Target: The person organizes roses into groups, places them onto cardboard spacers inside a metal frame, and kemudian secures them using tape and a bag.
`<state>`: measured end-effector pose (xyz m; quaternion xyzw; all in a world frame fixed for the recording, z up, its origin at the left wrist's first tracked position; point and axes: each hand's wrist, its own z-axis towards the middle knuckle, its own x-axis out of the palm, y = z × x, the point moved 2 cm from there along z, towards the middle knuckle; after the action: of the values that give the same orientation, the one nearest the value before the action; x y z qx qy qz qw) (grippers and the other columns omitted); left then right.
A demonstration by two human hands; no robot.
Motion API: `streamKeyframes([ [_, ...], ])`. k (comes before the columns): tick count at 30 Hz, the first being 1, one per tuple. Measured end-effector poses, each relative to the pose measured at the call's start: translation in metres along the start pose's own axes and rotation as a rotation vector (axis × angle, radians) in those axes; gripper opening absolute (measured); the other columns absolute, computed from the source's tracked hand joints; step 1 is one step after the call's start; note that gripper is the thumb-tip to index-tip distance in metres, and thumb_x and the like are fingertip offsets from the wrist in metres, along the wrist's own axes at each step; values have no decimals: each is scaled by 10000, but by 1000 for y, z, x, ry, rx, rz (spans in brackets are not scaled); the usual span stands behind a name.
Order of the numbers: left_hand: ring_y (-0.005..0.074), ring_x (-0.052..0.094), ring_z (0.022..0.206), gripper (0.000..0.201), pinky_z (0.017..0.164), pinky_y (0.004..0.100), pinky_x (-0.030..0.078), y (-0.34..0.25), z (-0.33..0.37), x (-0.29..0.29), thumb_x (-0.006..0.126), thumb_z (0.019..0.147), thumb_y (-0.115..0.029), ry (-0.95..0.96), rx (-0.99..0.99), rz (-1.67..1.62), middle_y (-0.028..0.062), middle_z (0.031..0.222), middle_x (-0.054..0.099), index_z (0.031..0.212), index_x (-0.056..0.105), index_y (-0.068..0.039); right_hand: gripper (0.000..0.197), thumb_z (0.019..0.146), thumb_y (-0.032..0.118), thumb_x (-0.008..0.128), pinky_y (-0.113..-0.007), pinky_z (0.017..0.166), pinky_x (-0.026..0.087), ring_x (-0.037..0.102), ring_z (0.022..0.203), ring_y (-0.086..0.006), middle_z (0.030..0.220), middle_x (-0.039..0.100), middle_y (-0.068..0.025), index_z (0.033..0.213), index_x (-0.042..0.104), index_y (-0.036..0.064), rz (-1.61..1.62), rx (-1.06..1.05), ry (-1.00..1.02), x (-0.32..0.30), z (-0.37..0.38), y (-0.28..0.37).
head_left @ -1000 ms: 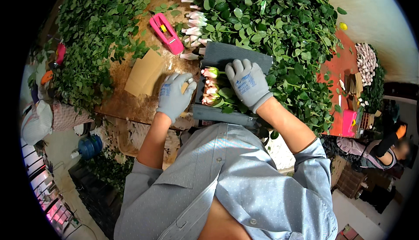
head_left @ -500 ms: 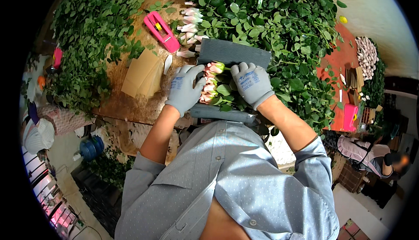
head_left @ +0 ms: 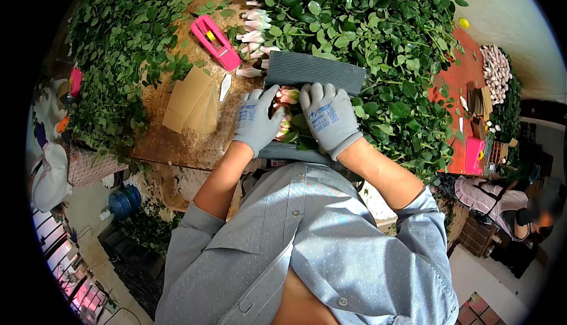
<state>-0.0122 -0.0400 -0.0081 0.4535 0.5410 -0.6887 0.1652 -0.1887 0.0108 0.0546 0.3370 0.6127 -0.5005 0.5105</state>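
Observation:
A row of pink roses with green-tinged outer petals lies on a dark grey corrugated sheet, heads to the left and stems to the right. My left hand, in a grey glove, cups the rose heads from the left, its thumb and fingers bent around them. My right hand, gloved alike, curls over the stems and leaves just behind the heads. The two hands partly cover the roses. Part of the sheet also shows below my hands, near the table edge.
A pink tape dispenser, tan paper sheets and a white slip lie left on the wooden table. Leafy rose stems pile up beyond the sheet, others far left. A person is at the right.
My left hand has shifted right, over the rose heads. My right hand has moved slightly left, closer to it. Less of the roses shows between the hands.

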Motion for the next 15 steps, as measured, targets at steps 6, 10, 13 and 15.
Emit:
streamKeyframes([
  [6,405,595,1074,383,953,483,495,12,5,8,689,896,-182,-53,14,-71,181,1116,666,1264,704,-77,339,932,247,603,-375,683,464,614,891,-232,991,626,-81,1202,638,47,129,-74,-172,1,10,5],
  [10,393,611,1063,307,951,463,499,19,6,13,678,907,-151,-96,-5,-156,181,1087,678,1191,736,-49,288,923,241,610,-373,655,473,628,857,-234,957,633,-73,1145,636,58,155,-98,-137,27,14,6],
  [13,382,628,1057,291,940,447,509,17,6,12,687,912,-130,-90,-13,-150,183,1084,678,1177,738,-20,272,916,235,616,-370,648,487,638,849,-232,947,634,-72,1126,633,63,169,-105,-147,32,14,4],
  [15,376,632,1058,290,939,443,511,17,5,13,696,910,-138,-90,-30,-149,180,1087,675,1170,739,-18,275,910,234,622,-365,650,498,643,852,-228,944,633,-72,1126,632,64,171,-108,-156,34,15,3],
])
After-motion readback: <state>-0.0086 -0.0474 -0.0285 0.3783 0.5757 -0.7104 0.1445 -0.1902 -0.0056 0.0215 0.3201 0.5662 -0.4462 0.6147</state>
